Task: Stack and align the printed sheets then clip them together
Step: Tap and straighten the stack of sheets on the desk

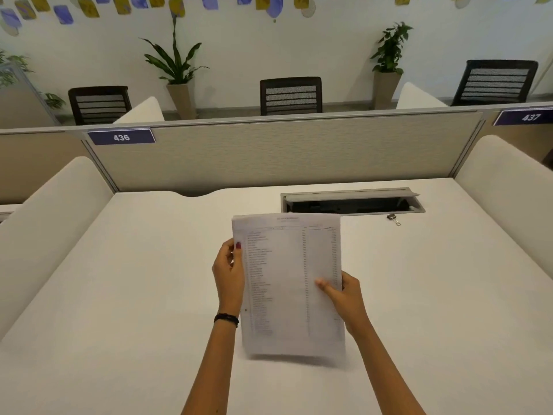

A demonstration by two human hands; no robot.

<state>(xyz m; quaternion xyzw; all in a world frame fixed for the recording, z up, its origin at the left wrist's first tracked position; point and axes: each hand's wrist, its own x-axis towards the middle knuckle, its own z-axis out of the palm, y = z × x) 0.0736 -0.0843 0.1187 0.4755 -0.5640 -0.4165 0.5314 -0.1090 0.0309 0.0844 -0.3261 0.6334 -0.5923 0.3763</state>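
Observation:
A stack of printed sheets (287,283) with columns of small text is held upright above the white desk (134,295), its lower edge close to the desk surface. My left hand (229,274) grips the stack's left edge, thumb on the front. My right hand (344,295) grips the right edge lower down, thumb across the front page. A small black binder clip (392,218) lies on the desk at the far right, well away from both hands.
An open cable tray (353,202) is set into the desk behind the sheets. A grey partition (269,154) closes the desk's far side, with padded white dividers (45,223) left and right. Office chairs and potted plants stand beyond it.

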